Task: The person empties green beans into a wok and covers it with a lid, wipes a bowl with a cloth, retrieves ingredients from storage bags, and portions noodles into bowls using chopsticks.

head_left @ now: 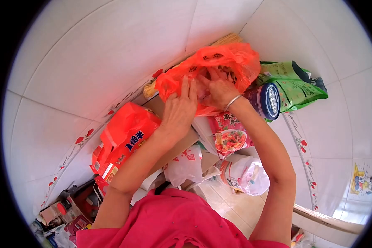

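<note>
An orange-red plastic bag point(239, 56) lies with its mouth open against the tiled wall, at the upper middle of the head view. My left hand point(182, 103) is closed on the near left side of the bag's rim. Inside the mouth are the fingers of my right hand point(221, 93), bent around something that I cannot make out. Crumpled clear plastic point(202, 89) shows between the two hands. The bag hides most of its contents and some of my fingertips.
A red noodle package point(126, 128) is left of my arms. Right of the bag are a dark-lidded container point(270, 101) and a green bag point(299, 93). Below sit a pink noodle packet point(229, 138), a white bag point(186, 165) and another plastic bag point(250, 175). Yellowish sticks point(227, 39) lie behind.
</note>
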Motion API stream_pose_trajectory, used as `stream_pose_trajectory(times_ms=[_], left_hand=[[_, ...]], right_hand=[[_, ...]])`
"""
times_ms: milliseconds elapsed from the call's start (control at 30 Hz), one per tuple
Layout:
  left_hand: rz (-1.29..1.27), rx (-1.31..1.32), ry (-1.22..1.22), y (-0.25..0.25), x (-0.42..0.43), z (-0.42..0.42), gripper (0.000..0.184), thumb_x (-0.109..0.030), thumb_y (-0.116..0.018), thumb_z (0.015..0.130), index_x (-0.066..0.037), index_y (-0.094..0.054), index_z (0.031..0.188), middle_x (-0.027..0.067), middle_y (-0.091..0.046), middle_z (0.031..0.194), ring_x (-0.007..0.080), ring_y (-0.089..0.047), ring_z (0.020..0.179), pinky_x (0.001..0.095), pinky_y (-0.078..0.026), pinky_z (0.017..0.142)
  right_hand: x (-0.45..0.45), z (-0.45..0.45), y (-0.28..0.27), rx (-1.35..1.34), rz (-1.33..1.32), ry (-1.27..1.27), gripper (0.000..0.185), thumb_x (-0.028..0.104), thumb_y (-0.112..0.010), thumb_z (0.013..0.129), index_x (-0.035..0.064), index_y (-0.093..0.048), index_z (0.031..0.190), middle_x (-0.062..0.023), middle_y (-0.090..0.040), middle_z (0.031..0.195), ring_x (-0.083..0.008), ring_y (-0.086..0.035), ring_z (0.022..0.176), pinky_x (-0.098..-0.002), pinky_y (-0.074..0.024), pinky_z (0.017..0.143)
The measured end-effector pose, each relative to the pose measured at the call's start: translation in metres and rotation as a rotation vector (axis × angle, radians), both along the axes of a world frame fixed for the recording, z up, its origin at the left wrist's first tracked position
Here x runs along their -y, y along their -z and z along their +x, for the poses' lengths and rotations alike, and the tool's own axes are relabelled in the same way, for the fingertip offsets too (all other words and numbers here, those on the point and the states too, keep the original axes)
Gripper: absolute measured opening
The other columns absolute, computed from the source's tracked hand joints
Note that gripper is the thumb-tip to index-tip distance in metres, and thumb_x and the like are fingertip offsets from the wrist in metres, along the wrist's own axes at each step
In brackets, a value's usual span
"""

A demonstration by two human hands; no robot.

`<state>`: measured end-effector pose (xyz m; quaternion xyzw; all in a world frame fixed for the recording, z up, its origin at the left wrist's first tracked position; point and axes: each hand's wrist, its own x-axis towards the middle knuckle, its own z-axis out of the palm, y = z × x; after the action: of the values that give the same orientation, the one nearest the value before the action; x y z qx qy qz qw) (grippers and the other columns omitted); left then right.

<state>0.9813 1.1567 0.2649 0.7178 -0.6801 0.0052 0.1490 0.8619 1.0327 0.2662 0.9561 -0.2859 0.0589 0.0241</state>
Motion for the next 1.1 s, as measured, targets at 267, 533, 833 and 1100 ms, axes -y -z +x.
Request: stream_pose_trajectory(times_ms=[267,533,833,1100], left_hand=[[0.086,-0.027,0.002,-0.001,-0.001,0.009,0.07,0.004,-0.059,0.065,0.004,-0.033,0.13,0.0263,-0.034,0.133,0.0371,-0.059,0.085,0.0415,-0.048,0.078],[-0.136,-0.049,0.058,0.0,0.0,0.014,0.074,0.006,-0.061,0.056,0.011,-0.033,0.125,0.0338,-0.036,0.127,0.0371,-0.061,0.073,0.0393,-0.049,0.072],[-0.162,-0.193,0.036,-0.011,0.009,0.012,0.052,-0.006,-0.054,0.078,0.0,-0.037,0.126,0.024,-0.04,0.128,0.0399,-0.056,0.089,0.0449,-0.046,0.078],[-0.205,-0.225,0.044,-0.015,0.016,0.005,0.048,-0.008,-0.055,0.08,0.0,-0.039,0.124,0.0229,-0.041,0.127,0.0397,-0.055,0.09,0.0437,-0.046,0.08]], right_hand=[[0.047,-0.01,-0.004,0.207,0.35,0.048,0.035,0.026,-0.064,0.071,0.0057,-0.059,0.099,-0.0141,-0.063,0.089,-0.03,-0.059,0.086,-0.037,-0.0464,0.077],[0.043,-0.013,-0.01,0.031,0.327,-0.019,0.038,0.021,-0.069,0.068,0.0061,-0.059,0.102,-0.0134,-0.062,0.095,-0.0273,-0.058,0.086,-0.0359,-0.0456,0.076],[0.071,-0.019,-0.018,-0.013,0.046,0.122,0.049,0.031,-0.067,0.069,0.0146,-0.056,0.114,-0.0098,-0.054,0.12,-0.0281,-0.048,0.112,-0.0372,-0.0385,0.095],[0.109,-0.026,-0.019,-0.101,0.1,0.258,0.052,0.025,-0.069,0.067,0.0131,-0.054,0.115,-0.0113,-0.055,0.116,-0.028,-0.05,0.107,-0.0349,-0.0401,0.091]])
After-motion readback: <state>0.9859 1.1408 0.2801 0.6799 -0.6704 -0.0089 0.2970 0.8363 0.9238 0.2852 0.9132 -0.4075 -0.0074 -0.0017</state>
